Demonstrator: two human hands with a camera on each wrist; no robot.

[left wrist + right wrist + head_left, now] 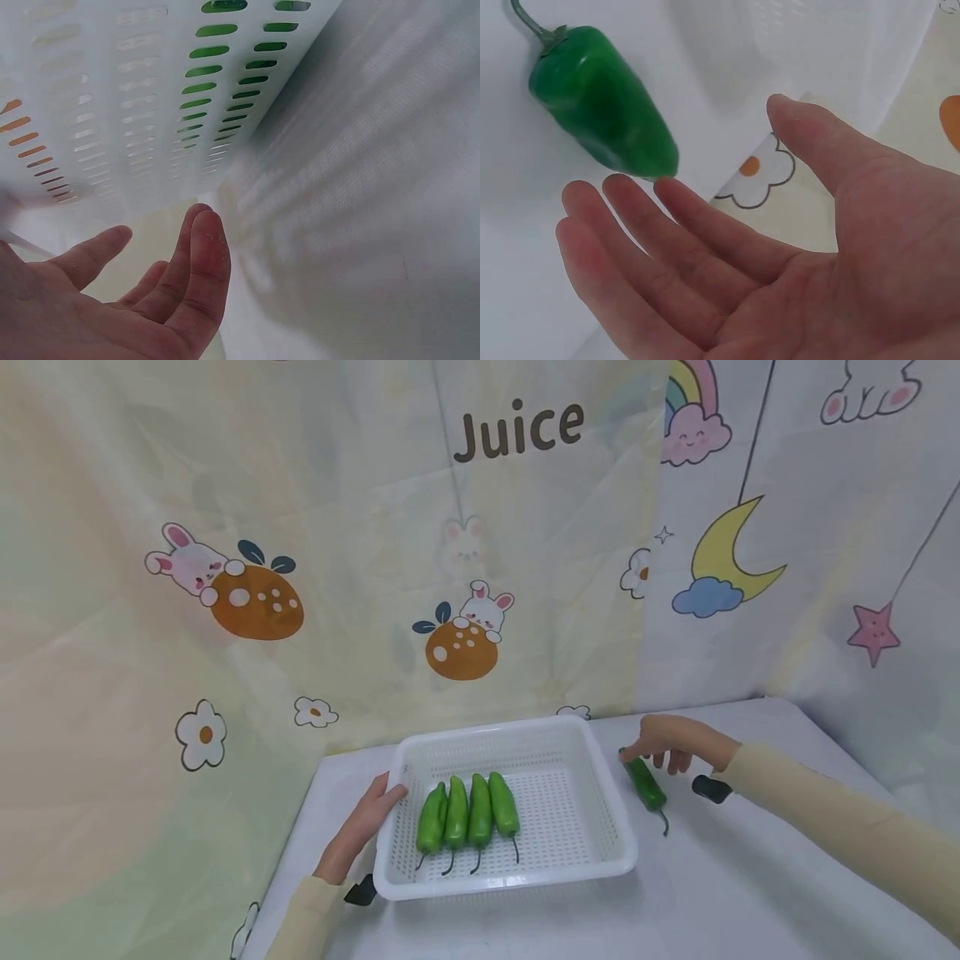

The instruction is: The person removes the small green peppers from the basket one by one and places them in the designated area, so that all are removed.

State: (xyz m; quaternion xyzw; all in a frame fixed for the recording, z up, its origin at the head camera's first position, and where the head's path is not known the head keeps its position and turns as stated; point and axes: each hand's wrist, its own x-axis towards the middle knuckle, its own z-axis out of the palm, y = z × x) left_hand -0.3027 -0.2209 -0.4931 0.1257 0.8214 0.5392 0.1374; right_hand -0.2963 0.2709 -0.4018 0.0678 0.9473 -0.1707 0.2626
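Four green peppers (456,814) lie side by side in the left half of a white perforated basket (510,884), their thin stems pointing toward the person. The basket stands on a white-covered desk (720,881). A fifth item, a single green pepper (647,785), lies directly on the desk just beyond the basket's right side; its curved stem also points toward the person, and its blunt end lies toward the back.

The left hand (363,818) is at the left side of the basket, with a fingertip at the rim in the head view. In the left wrist view its thumb and fingers stand apart, gently bent, beside the slotted wall, through which green shows.

The right hand (677,742) is at the single pepper. The right wrist view shows it spread wide, palm visible and thumb well away from the fingers, with nothing held; one fingertip is at the pepper's blunt end, though whether it presses there cannot be told.

Cream sleeves (832,839) cover both forearms, and a dark device (711,788) sits below the right wrist. Behind the desk hangs a pale curtain (375,568) printed with rabbits, orange fruit, flowers and the word "Juice".
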